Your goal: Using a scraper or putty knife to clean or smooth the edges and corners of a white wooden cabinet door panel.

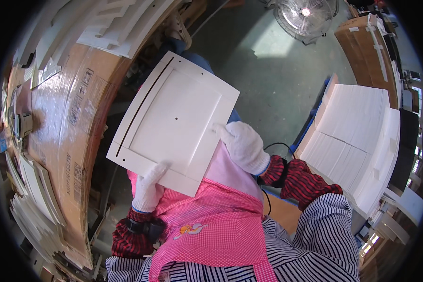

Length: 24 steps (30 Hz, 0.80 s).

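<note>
A white rectangular panel [169, 103] with a recessed middle lies tilted above my lap. A long dark groove runs along its left border, and small dark holes dot its frame and centre. My left hand [149, 188], in a white knit glove, grips the panel's near edge, with the thumb on top and the other fingers hidden beneath. On the right edge my right hand [244, 145], gloved the same way, pinches the panel, its fingertips over the border. Below the panel spreads my pink checked apron [216, 225].
To my left stands a large plastic-wrapped cardboard box [75, 108], with white boards [113, 35] stacked on top. Stacked white panels [348, 127] fill the right side. A round metal fan [306, 19] stands on the green floor [268, 80] ahead. A brown carton [369, 51] is at far right.
</note>
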Motion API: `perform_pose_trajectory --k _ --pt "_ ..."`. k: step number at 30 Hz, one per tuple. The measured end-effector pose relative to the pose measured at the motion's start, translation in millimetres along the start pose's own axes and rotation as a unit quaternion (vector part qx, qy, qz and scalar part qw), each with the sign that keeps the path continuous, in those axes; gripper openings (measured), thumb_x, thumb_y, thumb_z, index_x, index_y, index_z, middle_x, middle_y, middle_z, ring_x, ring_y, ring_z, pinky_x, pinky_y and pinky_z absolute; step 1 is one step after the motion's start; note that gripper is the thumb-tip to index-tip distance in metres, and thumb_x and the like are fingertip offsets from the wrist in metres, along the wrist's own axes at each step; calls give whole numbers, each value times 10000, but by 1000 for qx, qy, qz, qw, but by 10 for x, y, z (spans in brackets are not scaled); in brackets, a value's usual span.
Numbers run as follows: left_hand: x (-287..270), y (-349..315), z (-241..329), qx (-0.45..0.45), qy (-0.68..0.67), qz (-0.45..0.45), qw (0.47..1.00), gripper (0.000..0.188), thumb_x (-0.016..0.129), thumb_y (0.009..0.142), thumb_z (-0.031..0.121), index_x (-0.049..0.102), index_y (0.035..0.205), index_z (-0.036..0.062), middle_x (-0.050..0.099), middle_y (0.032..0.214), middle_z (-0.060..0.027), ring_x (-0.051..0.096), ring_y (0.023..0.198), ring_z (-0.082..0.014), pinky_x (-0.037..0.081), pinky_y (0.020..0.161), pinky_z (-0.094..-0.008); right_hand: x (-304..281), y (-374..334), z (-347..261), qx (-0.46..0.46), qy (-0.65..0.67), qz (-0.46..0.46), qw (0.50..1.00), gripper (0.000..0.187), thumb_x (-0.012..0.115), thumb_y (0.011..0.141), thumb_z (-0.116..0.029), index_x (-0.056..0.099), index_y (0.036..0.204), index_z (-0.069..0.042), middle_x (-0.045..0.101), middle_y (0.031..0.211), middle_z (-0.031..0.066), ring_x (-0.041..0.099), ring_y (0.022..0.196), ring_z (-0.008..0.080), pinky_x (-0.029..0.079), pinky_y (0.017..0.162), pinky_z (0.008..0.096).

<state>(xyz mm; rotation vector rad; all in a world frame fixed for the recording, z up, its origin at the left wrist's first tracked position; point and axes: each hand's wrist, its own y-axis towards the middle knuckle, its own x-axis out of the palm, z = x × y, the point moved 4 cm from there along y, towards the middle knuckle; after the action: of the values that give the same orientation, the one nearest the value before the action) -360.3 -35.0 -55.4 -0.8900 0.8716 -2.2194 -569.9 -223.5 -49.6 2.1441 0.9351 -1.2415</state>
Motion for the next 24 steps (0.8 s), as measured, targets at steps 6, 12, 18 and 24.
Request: perform_pose_trajectory --k 6,12,18,24 --pt "25 76 9 31 -78 -1 996 275 615 973 83 629 1222 -33 708 1148 -142 692 1098 -279 563 990 -418 -272 502 714 135 47 148 979 200 693 912 -130 756 1101 -136 644 941 86 665 826 312 543 714 412" --pt "212 47 72 54 -123 16 991 315 617 969 69 587 1269 -21 684 1157 -138 687 1101 -277 574 975 -416 -195 936 891 99 16 127 987 221 692 917 -153 744 1131 -182 640 953 83 670 856 333 556 738 430" --pt "226 24 46 49 -126 26 990 382 622 954 42 549 1324 -17 659 1200 -137 675 1122 -271 573 980 -411 -90 1095 852 54 -26 92 994 227 674 925 -131 729 1144 -141 639 927 105 668 847 341 550 724 426" --pt "312 -14 21 37 -158 26 986 359 606 966 47 554 1314 -21 659 1202 -138 668 1133 -276 564 995 -413 -128 1047 675 55 -110 86 989 243 608 920 -133 691 1149 -133 572 874 93 628 826 316 528 699 443"
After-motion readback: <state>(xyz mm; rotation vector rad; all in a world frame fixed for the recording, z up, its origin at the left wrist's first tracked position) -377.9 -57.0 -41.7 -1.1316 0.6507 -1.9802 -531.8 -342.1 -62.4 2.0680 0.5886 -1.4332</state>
